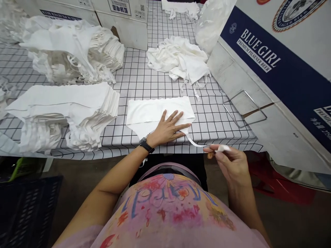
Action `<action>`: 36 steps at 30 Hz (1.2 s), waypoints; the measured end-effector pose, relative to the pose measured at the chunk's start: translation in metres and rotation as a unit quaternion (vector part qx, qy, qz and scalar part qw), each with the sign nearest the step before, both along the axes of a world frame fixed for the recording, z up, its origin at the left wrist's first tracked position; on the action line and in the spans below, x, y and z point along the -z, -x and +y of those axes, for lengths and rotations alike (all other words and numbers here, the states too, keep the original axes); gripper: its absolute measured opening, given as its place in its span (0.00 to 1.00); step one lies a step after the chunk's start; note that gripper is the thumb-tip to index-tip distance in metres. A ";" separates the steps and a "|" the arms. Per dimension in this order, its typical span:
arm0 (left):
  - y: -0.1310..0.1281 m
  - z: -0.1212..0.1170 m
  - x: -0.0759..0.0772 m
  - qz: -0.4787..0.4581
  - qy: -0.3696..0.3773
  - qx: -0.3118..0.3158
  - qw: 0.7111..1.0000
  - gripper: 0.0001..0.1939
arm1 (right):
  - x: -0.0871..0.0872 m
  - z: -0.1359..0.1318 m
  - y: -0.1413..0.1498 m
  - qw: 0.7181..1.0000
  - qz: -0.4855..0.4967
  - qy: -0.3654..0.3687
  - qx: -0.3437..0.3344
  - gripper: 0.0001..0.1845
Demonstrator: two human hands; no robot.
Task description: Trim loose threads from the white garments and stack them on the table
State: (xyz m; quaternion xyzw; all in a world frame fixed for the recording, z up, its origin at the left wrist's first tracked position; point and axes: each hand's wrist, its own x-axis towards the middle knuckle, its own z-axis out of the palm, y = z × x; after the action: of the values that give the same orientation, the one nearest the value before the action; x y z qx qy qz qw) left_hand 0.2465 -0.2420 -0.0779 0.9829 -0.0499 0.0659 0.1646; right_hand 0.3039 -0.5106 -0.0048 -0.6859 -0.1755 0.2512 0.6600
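A white garment with a wide band and thin straps lies flat at the table's front edge. My left hand rests on its lower right part with fingers spread, wearing a black watch on the wrist. From beneath that hand a narrow white strap runs right to my right hand, which pinches its end just beyond the table edge. Left of the garment stands a neat stack of similar white garments. Behind it is a second, looser stack.
A loose heap of white garments lies behind the work spot. A large Blue Girl beer carton leans in on the right, a bent wire frame beside it. Another carton and a clear plastic bag stand farther back on the checked tablecloth.
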 end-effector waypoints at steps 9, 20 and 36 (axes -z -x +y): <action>0.000 -0.001 -0.002 0.007 0.008 -0.005 1.000 0.28 | 0.002 0.035 -0.019 0.994 -0.097 0.031 0.035 0.11; 0.016 0.033 -0.015 -0.050 0.146 -0.112 0.982 0.22 | 0.012 0.072 -0.025 0.997 0.044 0.005 0.058 0.14; -0.008 0.036 -0.022 -0.014 -0.041 -0.034 0.998 0.13 | 0.034 0.119 -0.026 0.996 0.057 0.055 0.049 0.15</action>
State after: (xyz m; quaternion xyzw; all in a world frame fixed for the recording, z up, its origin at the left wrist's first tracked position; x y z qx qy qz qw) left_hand 0.2549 -0.2061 -0.0555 0.9889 -0.0210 0.0828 0.1216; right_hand 0.3300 -0.3912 -0.0393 -0.7132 -0.0899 0.2669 0.6419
